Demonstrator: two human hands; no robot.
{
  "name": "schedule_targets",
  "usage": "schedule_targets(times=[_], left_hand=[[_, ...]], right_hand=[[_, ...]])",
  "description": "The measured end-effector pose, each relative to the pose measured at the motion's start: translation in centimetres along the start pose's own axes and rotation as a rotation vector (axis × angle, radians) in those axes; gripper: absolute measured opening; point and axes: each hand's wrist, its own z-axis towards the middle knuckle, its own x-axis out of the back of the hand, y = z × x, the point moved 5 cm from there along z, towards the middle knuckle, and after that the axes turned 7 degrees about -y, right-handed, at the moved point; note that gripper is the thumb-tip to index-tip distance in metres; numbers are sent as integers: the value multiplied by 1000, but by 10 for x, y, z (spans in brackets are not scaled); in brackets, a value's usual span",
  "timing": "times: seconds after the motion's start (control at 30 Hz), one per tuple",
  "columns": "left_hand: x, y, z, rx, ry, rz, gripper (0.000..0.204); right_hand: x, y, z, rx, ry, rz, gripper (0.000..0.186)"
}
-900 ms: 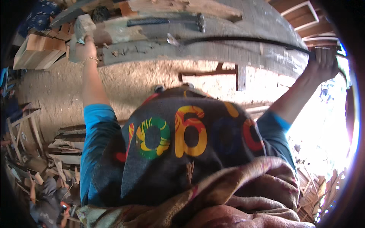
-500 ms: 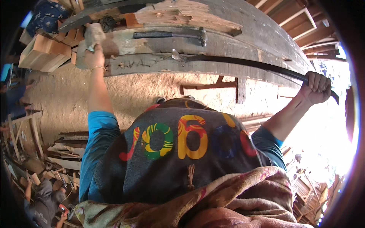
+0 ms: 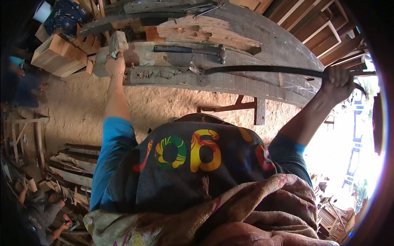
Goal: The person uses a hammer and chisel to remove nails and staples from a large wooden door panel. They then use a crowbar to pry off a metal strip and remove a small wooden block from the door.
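My right hand [image 3: 338,84] is wrapped round a long black crowbar [image 3: 262,69] close to its hooked end. The bar's flattened, shiny tip rests on the weathered wooden bench [image 3: 242,86], beside marks carved in the wood. At the bench's left end, my left hand [image 3: 115,64] is closed on a grey wooden block [image 3: 118,41]. Something pale shows between the fingers and the block; I cannot make it out. A hammer [image 3: 176,49] with a dark handle lies on the bench between my hands, beyond the bar.
A splintered wood piece [image 3: 205,29] lies past the hammer. Boxy timber [image 3: 61,55] stands at the far left. Beneath the bench shows a wooden leg [image 3: 259,110]. Stacked boards [image 3: 76,164] lie at the left; another person [image 3: 43,217] is at the lower left.
My whole view has shifted a little. The right hand has moved farther from me, swinging the crowbar's hooked end away. My left hand still grips the block.
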Motion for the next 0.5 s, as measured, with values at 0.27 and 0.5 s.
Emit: schedule_targets(times=[0.27,0.5], left_hand=[[2,-17,14,19,153,29,55],[40,-11,-76,-123,149,-431,58]], right_hand=[[78,3,-35,2,-115,51,33],[-4,26,73,-132,-261,133,31]])
